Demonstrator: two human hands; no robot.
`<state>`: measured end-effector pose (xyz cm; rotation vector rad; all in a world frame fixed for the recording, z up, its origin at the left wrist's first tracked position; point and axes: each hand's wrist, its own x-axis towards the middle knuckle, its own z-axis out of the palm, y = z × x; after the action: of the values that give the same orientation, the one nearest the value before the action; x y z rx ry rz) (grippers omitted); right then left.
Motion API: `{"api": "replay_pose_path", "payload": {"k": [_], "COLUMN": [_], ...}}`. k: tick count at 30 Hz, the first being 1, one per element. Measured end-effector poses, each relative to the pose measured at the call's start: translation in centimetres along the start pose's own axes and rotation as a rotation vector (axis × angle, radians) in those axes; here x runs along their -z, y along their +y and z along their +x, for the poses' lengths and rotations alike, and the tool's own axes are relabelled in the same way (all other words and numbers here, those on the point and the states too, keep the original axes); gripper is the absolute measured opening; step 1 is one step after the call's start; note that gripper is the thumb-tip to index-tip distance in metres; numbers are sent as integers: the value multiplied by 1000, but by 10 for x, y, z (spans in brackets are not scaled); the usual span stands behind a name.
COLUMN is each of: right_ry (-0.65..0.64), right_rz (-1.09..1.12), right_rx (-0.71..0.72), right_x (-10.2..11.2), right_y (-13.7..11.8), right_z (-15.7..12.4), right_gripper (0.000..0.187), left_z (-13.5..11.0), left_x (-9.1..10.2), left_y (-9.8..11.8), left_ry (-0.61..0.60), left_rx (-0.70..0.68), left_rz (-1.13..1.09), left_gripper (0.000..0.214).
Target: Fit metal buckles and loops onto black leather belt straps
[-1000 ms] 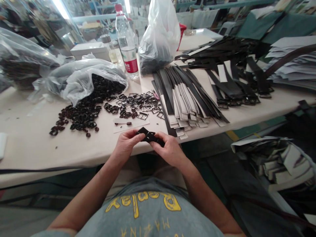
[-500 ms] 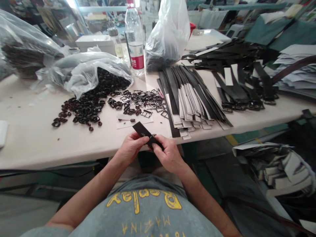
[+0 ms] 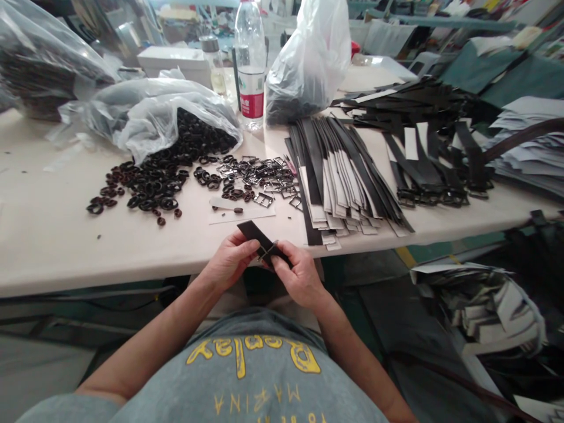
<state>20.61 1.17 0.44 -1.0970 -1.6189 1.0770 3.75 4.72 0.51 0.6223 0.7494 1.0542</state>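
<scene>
My left hand (image 3: 229, 263) and my right hand (image 3: 298, 276) both pinch one black strap (image 3: 254, 233) just in front of the table edge. A small metal buckle (image 3: 267, 251) sits on the strap between my fingers. The strap's free end points up and left over the table. On the table beyond lie a heap of metal buckles (image 3: 259, 179), a spill of dark oval rings (image 3: 150, 188) from a clear bag (image 3: 145, 120), and a fanned row of black straps (image 3: 339, 170).
A water bottle (image 3: 249, 64) and a plastic bag of dark parts (image 3: 308, 64) stand at the back. More straps with buckles (image 3: 432, 170) lie to the right. Paper stacks (image 3: 529, 141) fill the far right. Scrap strips (image 3: 480, 299) pile up on the floor.
The strap's free end has been drawn out up and left from between my hands, and the buckle now shows on it. The view has tilted slightly.
</scene>
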Motion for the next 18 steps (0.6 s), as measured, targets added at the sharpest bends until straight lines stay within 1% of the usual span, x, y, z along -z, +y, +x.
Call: {"api": "replay_pose_path", "payload": {"k": [2, 4, 7, 9, 12, 15, 18], "right_ry": [-22, -39, -57, -77, -50, 27, 56], "right_rz": [31, 59, 77, 90, 47, -21, -24], "right_rx": [8, 19, 39, 32, -3, -20, -31], "right_x": [0, 1, 3, 4, 3, -1, -4], "right_y": [1, 1, -1, -2, -3, -4, -8], "right_z": [0, -1, -2, -4, -5, -4, -3], "right_gripper": [15, 15, 12, 10, 13, 22, 25], "left_z": [-2, -5, -8, -9, -10, -9, -8], "left_x": [0, -1, -4, -5, -8, -10, -7], "left_y": [3, 8, 14, 16, 16, 10, 1], "left_ry": [-60, -99, -124, -113, -28, 89, 180], "left_rx": [39, 39, 15, 3, -71, -208, -342], "left_rz": [18, 58, 125, 165, 240, 296, 368], "left_gripper": [33, 32, 29, 27, 27, 27, 24]}}
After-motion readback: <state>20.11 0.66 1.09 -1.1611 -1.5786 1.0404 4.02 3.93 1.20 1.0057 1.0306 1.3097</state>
